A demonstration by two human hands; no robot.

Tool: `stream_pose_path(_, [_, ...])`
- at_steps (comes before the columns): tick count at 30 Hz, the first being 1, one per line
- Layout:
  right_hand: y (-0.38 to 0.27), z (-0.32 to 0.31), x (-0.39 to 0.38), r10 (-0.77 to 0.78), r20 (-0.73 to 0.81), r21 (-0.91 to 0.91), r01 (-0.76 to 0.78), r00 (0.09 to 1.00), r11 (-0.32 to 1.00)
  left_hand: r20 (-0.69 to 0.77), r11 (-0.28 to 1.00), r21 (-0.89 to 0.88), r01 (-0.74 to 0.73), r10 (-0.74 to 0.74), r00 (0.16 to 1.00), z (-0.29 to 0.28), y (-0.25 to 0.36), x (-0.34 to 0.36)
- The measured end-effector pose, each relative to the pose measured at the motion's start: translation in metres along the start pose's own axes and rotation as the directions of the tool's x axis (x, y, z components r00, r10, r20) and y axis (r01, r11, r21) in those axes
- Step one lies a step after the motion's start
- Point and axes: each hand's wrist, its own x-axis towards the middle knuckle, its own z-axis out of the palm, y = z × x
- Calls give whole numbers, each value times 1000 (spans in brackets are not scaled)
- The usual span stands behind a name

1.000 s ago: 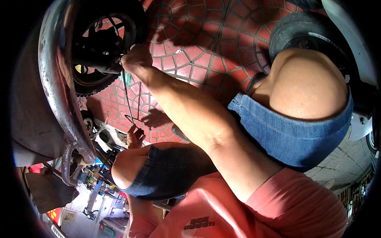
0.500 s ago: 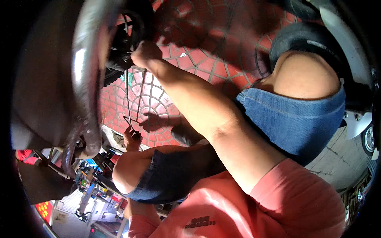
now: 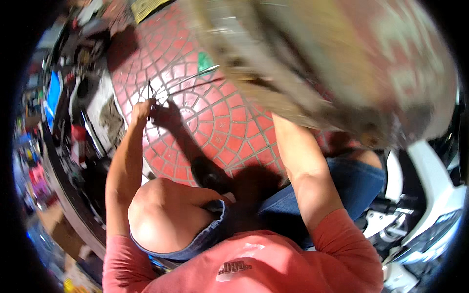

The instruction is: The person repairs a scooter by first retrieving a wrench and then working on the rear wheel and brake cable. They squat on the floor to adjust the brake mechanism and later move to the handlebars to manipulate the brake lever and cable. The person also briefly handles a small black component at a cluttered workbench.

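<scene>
thin metal rod [image 3: 209,71]: above red tiled floor [image 3: 229,132], far end hidden behind blurred bulky part [image 3: 342,63]. left hand [image 3: 144,108]: was clamped on its near end. right hand: hidden, grip could not be told. work: apparently underway, finished share unclear, rod not yet released.

Glare on red tiles [image 3: 222,122]; hard shadows; upper right blurred.

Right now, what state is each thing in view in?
Foreground part: dirty, motion-blurred.
Metal rod: slanting, far end hidden.
Left hand: closed around the metal rod's near end.
Right hand: hidden behind the foreground part.
Tiled floor: partly lit, partly shadowed.
Green piece: lying on the tiled floor.
Brown cloth: crumpled.
</scene>
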Motion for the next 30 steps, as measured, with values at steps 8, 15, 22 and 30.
stream_pose_path(8, [-3,30,18,-73,-41,160,78,997,984,312,421,-741,524,-476,823,-27,47,15])
stream_pose_path(15, [2,27,7,270,242,503,-358,932,787,256,-350,-937,18,-647,719,19,54,22])
stream_pose_path(22, [-10,15,5,244,387,549,-434,889,714,-6,-348,-866,-358,-710,704,13,45,5])
stream_pose_path(30, [-7,17,7,236,362,593,-418,902,688,-133,560,-789,252,-558,819,-20,13,-23])
